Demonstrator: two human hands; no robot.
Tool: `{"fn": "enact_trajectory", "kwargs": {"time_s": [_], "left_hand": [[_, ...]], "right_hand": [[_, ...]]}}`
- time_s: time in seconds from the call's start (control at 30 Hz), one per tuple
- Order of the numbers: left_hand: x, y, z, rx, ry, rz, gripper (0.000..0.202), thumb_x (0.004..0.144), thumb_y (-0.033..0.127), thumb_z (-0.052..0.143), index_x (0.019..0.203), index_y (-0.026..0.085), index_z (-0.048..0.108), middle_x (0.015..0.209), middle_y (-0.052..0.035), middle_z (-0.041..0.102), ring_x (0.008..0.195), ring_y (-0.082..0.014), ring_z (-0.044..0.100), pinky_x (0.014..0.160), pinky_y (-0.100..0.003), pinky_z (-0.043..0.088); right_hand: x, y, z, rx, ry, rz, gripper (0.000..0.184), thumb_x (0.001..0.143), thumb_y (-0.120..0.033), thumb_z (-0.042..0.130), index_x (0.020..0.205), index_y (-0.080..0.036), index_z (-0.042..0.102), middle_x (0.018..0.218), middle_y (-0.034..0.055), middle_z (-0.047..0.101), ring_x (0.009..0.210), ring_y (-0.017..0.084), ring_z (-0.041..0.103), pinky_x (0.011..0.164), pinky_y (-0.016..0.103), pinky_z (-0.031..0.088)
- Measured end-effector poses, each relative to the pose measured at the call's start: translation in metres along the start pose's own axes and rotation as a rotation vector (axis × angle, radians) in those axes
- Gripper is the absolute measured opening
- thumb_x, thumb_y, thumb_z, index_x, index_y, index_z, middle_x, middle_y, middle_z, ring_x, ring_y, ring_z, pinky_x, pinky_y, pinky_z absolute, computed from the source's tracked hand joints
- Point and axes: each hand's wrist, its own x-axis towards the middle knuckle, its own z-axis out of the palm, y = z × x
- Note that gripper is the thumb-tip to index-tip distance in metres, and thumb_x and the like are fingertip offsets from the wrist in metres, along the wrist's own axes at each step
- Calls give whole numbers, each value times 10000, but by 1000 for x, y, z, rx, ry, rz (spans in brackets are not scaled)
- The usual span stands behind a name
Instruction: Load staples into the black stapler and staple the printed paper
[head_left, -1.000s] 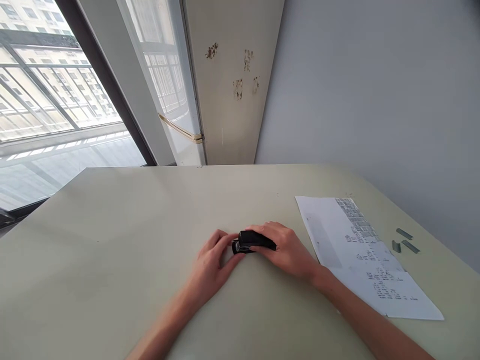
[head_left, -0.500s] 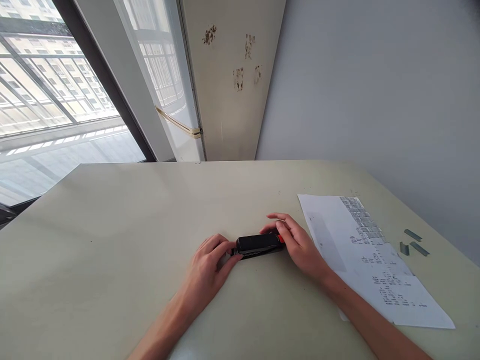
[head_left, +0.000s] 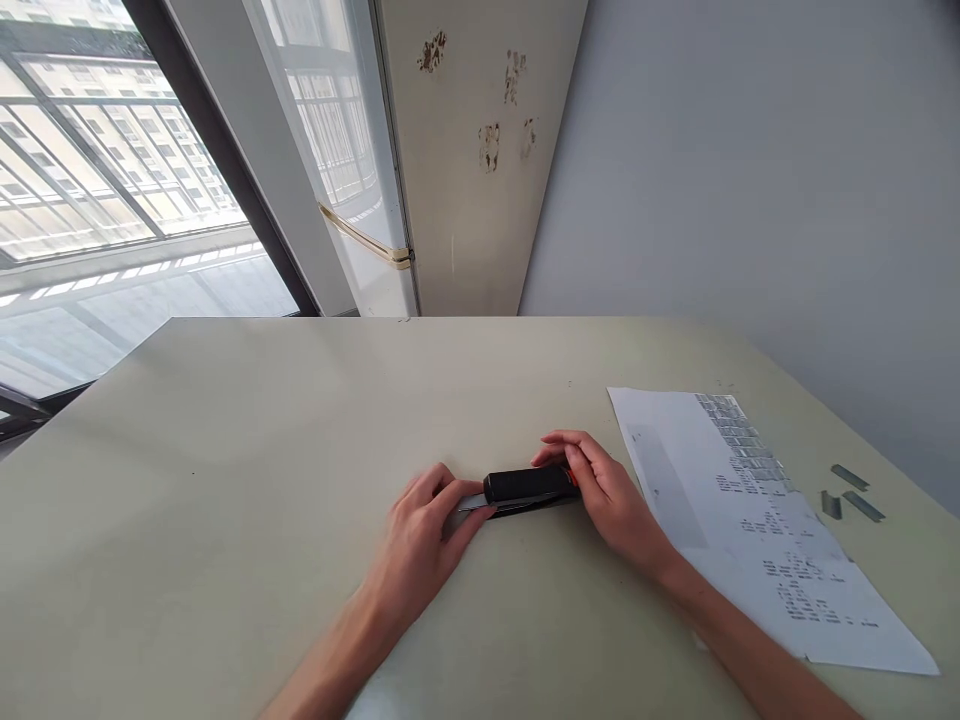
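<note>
A black stapler (head_left: 529,486) with a bit of red at its right end lies on its length across the tabletop between my hands. My left hand (head_left: 420,525) pinches its left end with thumb and fingertips, where a silvery metal strip (head_left: 471,502) sticks out of the stapler. Around the right end, by the red part, my right hand (head_left: 609,497) is closed, its fingers behind and thumb on top. The inside of the stapler cannot be seen.
A printed white sheet (head_left: 731,580) with rows of grey strips (head_left: 739,435) along its upper right lies to the right, partly beneath my right forearm. Several short grey staple strips (head_left: 864,506) rest beyond it. The pale table (head_left: 300,400) meets a wall and a window.
At the stapler's left end a silvery metal strip now shows, where before there was only a small dark tip. The view has shifted slightly; both hands keep their hold.
</note>
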Motion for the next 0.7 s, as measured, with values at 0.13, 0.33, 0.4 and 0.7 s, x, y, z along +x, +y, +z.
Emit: {"fn": "enact_trajectory", "kwargs": {"time_s": [0.13, 0.33, 0.4, 0.7], "left_hand": [[-1, -3, -6, 87, 67, -4, 249, 1032, 450, 614, 1092, 288, 794, 900, -40, 567, 778, -190, 569, 726, -332, 510], [-2, -12, -20, 217, 143, 61, 192, 993, 459, 679, 1040, 346, 827, 1035, -67, 552, 964, -245, 551, 862, -401, 523], [-2, -14, -23, 186, 95, 58, 191, 1002, 444, 667, 1061, 343, 818, 1097, -66, 579, 988, -239, 567, 880, -393, 534], [1, -24, -44, 112, -20, 51, 209, 1001, 465, 654, 1014, 339, 820, 1215, -54, 654, 918, -206, 627, 858, -364, 563]], "right_hand": [[-1, 0, 1, -28, 13, -23, 343, 1121, -466, 352, 1216, -266, 614, 1104, 67, 777, 1045, 226, 740, 903, 389, 588], [-1, -1, 0, -60, 7, -10, 357, 1123, -467, 342, 1221, -259, 615, 1119, 70, 780, 1050, 222, 732, 904, 384, 575], [-1, -2, -2, -59, 5, -1, 363, 1123, -473, 341, 1228, -263, 618, 1132, 70, 779, 1066, 225, 728, 900, 384, 574], [-3, -8, -8, -233, -247, -120, 339, 948, -500, 710, 1218, -299, 671, 1102, 41, 754, 963, 242, 700, 814, 367, 558]]}}
